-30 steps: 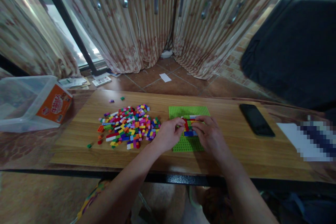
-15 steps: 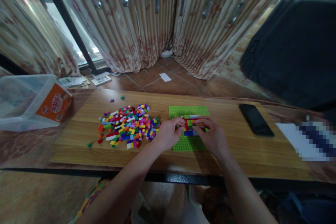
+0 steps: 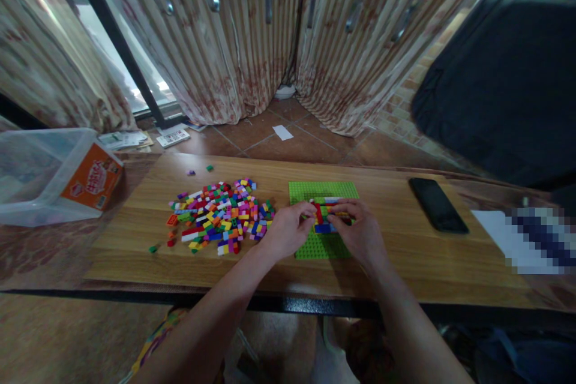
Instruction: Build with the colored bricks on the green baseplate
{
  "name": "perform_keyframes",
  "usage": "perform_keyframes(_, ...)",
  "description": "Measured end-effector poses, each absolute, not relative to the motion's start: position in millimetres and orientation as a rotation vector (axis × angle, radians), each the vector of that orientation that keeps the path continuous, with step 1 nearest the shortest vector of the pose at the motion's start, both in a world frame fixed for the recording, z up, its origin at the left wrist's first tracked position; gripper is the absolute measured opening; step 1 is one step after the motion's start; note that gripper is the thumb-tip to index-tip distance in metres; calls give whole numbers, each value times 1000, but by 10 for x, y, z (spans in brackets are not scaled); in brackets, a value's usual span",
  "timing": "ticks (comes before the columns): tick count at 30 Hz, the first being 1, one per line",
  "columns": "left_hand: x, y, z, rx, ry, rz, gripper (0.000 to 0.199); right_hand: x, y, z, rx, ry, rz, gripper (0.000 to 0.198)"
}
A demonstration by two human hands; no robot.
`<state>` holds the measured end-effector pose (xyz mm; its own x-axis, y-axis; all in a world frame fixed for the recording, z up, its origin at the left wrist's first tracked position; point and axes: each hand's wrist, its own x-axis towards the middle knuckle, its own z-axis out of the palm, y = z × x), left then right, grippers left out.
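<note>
A green studded baseplate (image 3: 321,250) lies on the wooden board, bearing a low build of toy bricks (image 3: 323,228) in red, blue, green, yellow and white. My left hand (image 3: 290,229) is closed at the left side of the build, thumb and fingertips together by a red brick. From the right, my right hand (image 3: 362,233) curls its thumb and fingers around the build's other side and covers part of it. Whether a loose brick sits between the fingertips is too small to tell. Left of the baseplate spreads a pile of loose toy bricks (image 3: 225,213).
A black phone (image 3: 438,205) lies on the wooden board (image 3: 432,270) at right, with white paper (image 3: 492,237) beyond it. At far left stands a clear plastic bin (image 3: 45,192) with an orange label. Striped curtains (image 3: 243,42) hang behind.
My right hand has shifted slightly left, its thumb closer to the middle of the build. The left hand has stayed almost still, and the loose pile looks the same.
</note>
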<state>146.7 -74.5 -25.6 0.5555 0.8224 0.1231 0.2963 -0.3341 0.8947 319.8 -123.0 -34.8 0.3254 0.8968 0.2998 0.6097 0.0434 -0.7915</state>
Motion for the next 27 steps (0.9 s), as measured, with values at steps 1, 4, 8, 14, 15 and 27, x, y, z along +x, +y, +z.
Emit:
perform_keyframes(1,1467,-744,-259,1887,909,734,14,3197,-1230,-355,-1660,-1378,384,12)
perform_keyframes(4,1466,-741,-266,1888,909,736,14,3203,-1224,-374,-1662,-1381,384,12)
perform_keyframes(8,1458,-738,-264,1899,914,729,15,3226,-1214,-386,-1642,-1388,396,13)
perform_keyframes(14,1411,-717,-226,1894,928,746,15,3236,-1219,-398,-1624,-1368,442,18)
perform_keyframes(15,1393,-705,-216,1888,934,758,15,3234,-1220,-401,-1622,-1367,442,18)
perform_keyframes(27,579,-275,-16,1907,1217,831,16,3211,-1215,-410,-1667,-1386,427,16)
